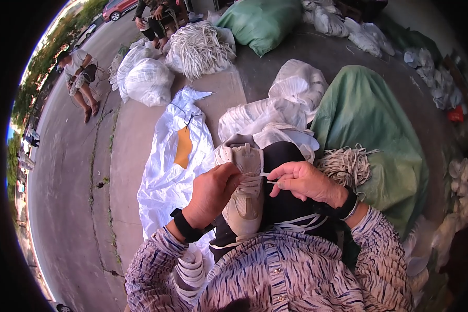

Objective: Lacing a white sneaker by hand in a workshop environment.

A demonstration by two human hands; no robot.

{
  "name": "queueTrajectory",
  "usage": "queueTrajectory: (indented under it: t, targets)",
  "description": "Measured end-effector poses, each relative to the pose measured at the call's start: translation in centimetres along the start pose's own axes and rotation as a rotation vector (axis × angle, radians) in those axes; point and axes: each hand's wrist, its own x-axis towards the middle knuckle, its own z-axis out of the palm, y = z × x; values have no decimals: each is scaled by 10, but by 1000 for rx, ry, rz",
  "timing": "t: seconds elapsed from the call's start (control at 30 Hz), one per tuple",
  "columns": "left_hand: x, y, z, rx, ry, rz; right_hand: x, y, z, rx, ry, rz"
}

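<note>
A beige and white sneaker (246, 210) lies on my dark-trousered lap, its toe toward me and its opening away from me. Pale lace crosses the upper part of its tongue. My left hand (209, 193) is closed at the sneaker's left side, pinching at the lacing; its fingertips are partly hidden. To the right of the sneaker, my right hand (312, 182) pinches a white shoelace (266, 176) between thumb and fingers. A heap of loose cream laces (347, 164) sits just beyond my right wrist. More white laces (301, 223) trail over my lap.
A green sack (366, 112) stands at my right, near white bags (262, 114) ahead. White sheeting (164, 177) with a tan patch covers ground at left. Farther off are a large bundle of laces (200, 50), another green sack (262, 23), and seated people (80, 73).
</note>
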Motion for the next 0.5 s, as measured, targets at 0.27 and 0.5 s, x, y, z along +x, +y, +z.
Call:
queueTrajectory:
  t: [0.27, 0.5]
  targets:
    - [29, -7, 0, 557, 112, 408, 8, 15, 1, -93, 33, 45]
    - [25, -5, -15, 722, -37, 356, 9, 23, 0, -97, -3, 6]
